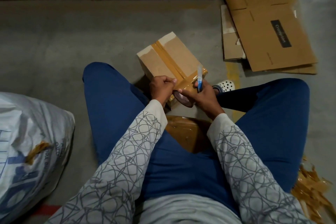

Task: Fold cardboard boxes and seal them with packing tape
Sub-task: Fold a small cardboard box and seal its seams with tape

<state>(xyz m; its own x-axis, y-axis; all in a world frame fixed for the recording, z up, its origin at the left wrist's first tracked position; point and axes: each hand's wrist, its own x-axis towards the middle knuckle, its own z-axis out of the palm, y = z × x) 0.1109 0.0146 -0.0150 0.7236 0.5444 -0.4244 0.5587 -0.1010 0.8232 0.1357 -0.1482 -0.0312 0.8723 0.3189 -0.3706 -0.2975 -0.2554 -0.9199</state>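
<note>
Left hand (161,87) pinches tape (185,84) on box (168,54), right hand (204,95) grips blue cutter (199,79)

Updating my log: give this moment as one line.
box: taped | left hand: pinches tape | right hand: grips cutter | roll: between hands

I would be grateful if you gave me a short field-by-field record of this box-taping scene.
box: cardboard box on the floor between the knees, taped along its top
left hand: left hand curled, pinching the brown tape at the box's near end
right hand: right hand grips a blue cutter, tip up
roll: tape roll between the hands, against the box
nearby: flattened cardboard at far right; white sack at left; tape scraps at near right
</note>
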